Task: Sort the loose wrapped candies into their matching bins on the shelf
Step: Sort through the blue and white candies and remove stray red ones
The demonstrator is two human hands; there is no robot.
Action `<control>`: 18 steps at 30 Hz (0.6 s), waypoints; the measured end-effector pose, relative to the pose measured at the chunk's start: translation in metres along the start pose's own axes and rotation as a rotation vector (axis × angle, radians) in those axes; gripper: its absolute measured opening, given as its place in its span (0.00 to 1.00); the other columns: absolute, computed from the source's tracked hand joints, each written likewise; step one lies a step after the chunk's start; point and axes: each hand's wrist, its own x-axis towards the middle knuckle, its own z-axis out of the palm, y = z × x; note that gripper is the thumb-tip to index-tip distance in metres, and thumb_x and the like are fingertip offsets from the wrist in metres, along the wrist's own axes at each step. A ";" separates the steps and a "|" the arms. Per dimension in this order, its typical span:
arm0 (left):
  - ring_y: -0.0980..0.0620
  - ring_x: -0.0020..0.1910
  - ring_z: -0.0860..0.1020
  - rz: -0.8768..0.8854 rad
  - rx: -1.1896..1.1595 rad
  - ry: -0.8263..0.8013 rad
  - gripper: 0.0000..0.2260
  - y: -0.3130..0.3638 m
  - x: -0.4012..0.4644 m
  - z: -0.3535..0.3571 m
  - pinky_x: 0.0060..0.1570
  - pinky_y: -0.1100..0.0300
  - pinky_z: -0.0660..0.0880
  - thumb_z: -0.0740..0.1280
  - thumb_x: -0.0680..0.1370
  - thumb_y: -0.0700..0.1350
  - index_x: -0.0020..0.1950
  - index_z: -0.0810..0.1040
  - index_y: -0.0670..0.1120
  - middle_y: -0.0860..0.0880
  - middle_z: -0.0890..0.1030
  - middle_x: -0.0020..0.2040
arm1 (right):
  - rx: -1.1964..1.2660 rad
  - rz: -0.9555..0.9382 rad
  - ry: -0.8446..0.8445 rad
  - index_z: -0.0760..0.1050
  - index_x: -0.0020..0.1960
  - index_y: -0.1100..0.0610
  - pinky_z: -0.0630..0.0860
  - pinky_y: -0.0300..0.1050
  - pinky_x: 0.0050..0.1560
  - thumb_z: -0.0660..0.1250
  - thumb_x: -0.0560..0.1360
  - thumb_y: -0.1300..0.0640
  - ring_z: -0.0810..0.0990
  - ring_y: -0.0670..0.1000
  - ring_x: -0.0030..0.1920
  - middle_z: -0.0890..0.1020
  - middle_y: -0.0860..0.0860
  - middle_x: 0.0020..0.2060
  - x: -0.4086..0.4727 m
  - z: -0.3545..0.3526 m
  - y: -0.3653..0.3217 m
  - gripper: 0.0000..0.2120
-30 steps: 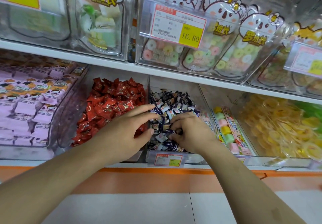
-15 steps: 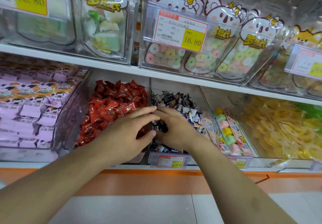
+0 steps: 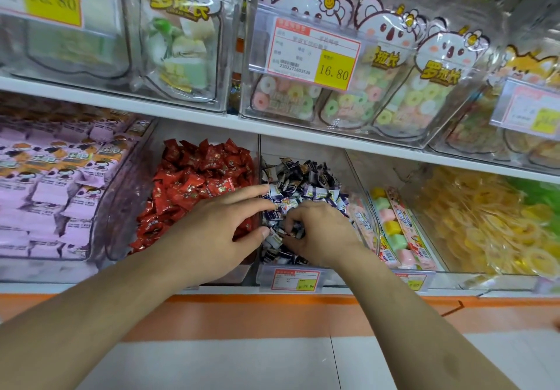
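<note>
Two clear bins sit side by side on the lower shelf. One holds red wrapped candies (image 3: 200,177), the other dark blue and white wrapped candies (image 3: 306,180). My left hand (image 3: 218,232) lies over the front of the red bin, fingers spread, with its fingertips reaching across the divider onto the blue and white pile. My right hand (image 3: 321,232) is curled inside the blue and white bin, fingers pinched on a few dark wrapped candies (image 3: 291,232). Whatever lies under my palms is hidden.
Pink boxed sweets (image 3: 51,183) fill the bin at the left. To the right stand a bin of pastel marshmallow packs (image 3: 394,232) and a bin of yellow ring candies (image 3: 485,223). The upper shelf (image 3: 272,130) overhangs with bagged sweets and price tags. An orange shelf edge (image 3: 272,314) runs below.
My right hand went deeper into the blue and white bin, then drew back toward the front, pinching candies. My left hand stayed over the red bin. The view shifted slightly upward.
</note>
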 end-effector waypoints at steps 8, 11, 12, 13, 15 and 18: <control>0.67 0.77 0.59 -0.009 -0.001 -0.043 0.20 -0.002 -0.002 -0.004 0.78 0.53 0.60 0.60 0.82 0.63 0.75 0.66 0.68 0.76 0.52 0.77 | -0.010 0.048 0.086 0.80 0.47 0.47 0.80 0.50 0.44 0.75 0.73 0.53 0.76 0.51 0.51 0.78 0.46 0.46 -0.006 -0.008 0.021 0.05; 0.67 0.77 0.59 -0.006 -0.001 -0.040 0.20 -0.002 -0.001 -0.003 0.78 0.54 0.60 0.60 0.82 0.62 0.75 0.66 0.68 0.75 0.53 0.78 | -0.040 0.084 0.111 0.80 0.47 0.47 0.80 0.51 0.43 0.73 0.74 0.56 0.78 0.52 0.51 0.77 0.45 0.47 -0.005 -0.011 0.026 0.05; 0.67 0.77 0.59 -0.001 -0.001 -0.038 0.20 -0.002 -0.001 -0.002 0.78 0.54 0.60 0.60 0.82 0.62 0.75 0.66 0.68 0.75 0.53 0.78 | -0.028 0.090 0.096 0.81 0.48 0.47 0.80 0.50 0.44 0.73 0.74 0.56 0.78 0.52 0.52 0.77 0.45 0.49 -0.005 -0.011 0.027 0.05; 0.67 0.77 0.59 0.003 -0.005 -0.036 0.20 -0.002 -0.001 -0.002 0.77 0.54 0.61 0.60 0.82 0.62 0.75 0.66 0.67 0.75 0.53 0.78 | -0.004 0.091 0.077 0.81 0.49 0.47 0.81 0.51 0.47 0.73 0.74 0.56 0.78 0.52 0.54 0.77 0.45 0.52 -0.005 -0.010 0.027 0.06; 0.67 0.77 0.60 0.004 -0.014 -0.035 0.19 -0.003 -0.001 -0.002 0.77 0.55 0.61 0.61 0.82 0.61 0.74 0.67 0.67 0.76 0.53 0.77 | 0.043 0.077 0.060 0.82 0.55 0.46 0.81 0.52 0.55 0.74 0.74 0.54 0.78 0.53 0.59 0.76 0.46 0.60 -0.005 -0.007 0.025 0.10; 0.66 0.77 0.60 0.008 -0.018 -0.030 0.19 -0.002 0.001 -0.001 0.77 0.55 0.62 0.62 0.82 0.61 0.74 0.68 0.67 0.75 0.54 0.77 | 0.059 -0.009 0.118 0.81 0.62 0.47 0.75 0.56 0.67 0.72 0.74 0.50 0.72 0.55 0.70 0.73 0.47 0.70 0.000 -0.006 0.017 0.16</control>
